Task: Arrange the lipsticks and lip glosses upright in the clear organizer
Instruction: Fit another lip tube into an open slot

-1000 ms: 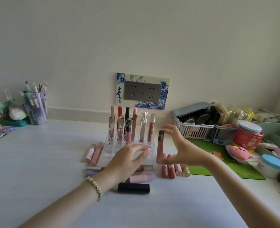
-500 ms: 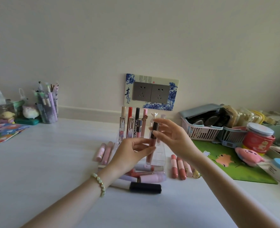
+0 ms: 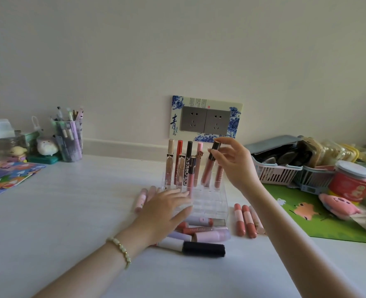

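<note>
one tilted lip gloss (image 3: 207,171) in right hand (image 3: 235,166)

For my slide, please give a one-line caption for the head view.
Right hand holds a dark-capped lip gloss tilted at the clear organizer; left hand touches it.

surface: white table (image 3: 70,211) | on it: clear organizer (image 3: 212,203) | loose lip glosses (image 3: 239,220) | green mat (image 3: 328,229) | pen cup (image 3: 69,143)

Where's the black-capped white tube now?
Head view: the white tube with black cap lies flat in front of the clear acrylic organizer, by the left hand.
</note>
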Demonstrator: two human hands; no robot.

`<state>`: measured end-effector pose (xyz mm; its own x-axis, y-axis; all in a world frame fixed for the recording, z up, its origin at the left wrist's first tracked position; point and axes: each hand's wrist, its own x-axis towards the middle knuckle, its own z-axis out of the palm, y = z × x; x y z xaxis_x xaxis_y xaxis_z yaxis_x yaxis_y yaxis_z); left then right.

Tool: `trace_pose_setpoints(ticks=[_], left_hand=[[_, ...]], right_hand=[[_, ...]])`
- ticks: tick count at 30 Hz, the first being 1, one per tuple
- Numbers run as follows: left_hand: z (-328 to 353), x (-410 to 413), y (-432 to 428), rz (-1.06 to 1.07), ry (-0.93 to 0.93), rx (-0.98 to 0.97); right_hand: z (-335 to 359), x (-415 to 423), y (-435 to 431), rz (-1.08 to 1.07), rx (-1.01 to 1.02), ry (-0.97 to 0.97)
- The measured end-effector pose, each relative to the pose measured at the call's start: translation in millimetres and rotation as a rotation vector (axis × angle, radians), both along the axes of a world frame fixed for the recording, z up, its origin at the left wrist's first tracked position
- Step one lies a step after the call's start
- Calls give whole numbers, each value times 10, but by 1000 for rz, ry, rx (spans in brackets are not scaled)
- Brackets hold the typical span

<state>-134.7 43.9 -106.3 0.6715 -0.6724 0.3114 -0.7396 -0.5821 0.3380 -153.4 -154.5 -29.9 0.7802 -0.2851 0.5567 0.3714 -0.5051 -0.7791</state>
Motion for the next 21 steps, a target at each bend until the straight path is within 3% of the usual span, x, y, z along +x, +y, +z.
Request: trace_pose_setpoints(ticks=[21], left_hand=[[-132, 78, 6, -67, 31, -27]], right_hand=[[-379, 230, 45, -17, -104, 124]])
